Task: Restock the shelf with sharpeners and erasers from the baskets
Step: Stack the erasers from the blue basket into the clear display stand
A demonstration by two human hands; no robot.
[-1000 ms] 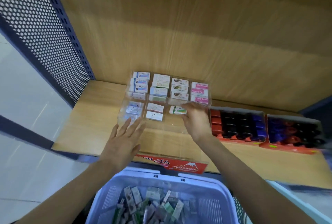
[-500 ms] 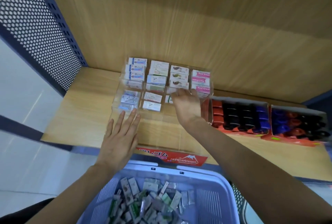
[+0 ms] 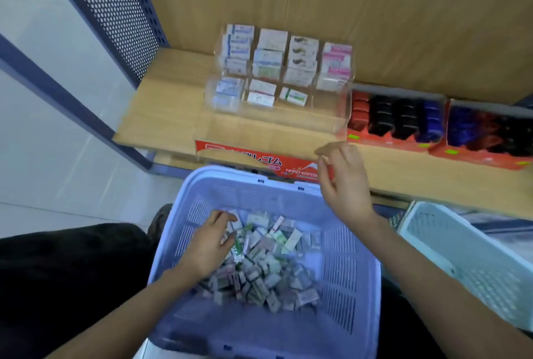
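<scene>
A lilac basket [image 3: 354, 286] in front of me holds a heap of small wrapped erasers [image 3: 265, 269]. My left hand [image 3: 212, 243] is down inside it, fingers curled onto the erasers at the heap's far left; whether it holds one I cannot tell. My right hand [image 3: 344, 182] hovers over the basket's far rim, fingers loosely bent, holding nothing. On the wooden shelf [image 3: 161, 110] stands a clear tiered display box [image 3: 274, 125] with rows of eraser packs [image 3: 285, 61]; its front tier holds only a few. Red trays of dark sharpeners [image 3: 398, 119] sit to its right.
A pale blue basket [image 3: 473, 257] stands at the right, beside the lilac one. A perforated metal side panel [image 3: 115, 9] closes the shelf on the left, with white floor beyond it. The shelf's wooden back wall rises behind the display box. My dark-clothed leg lies at lower left.
Both hands have pulled back from the display box. The left has dropped into the lilac basket onto the erasers; the right has drawn back to above the basket's rim. My view has tilted down.
</scene>
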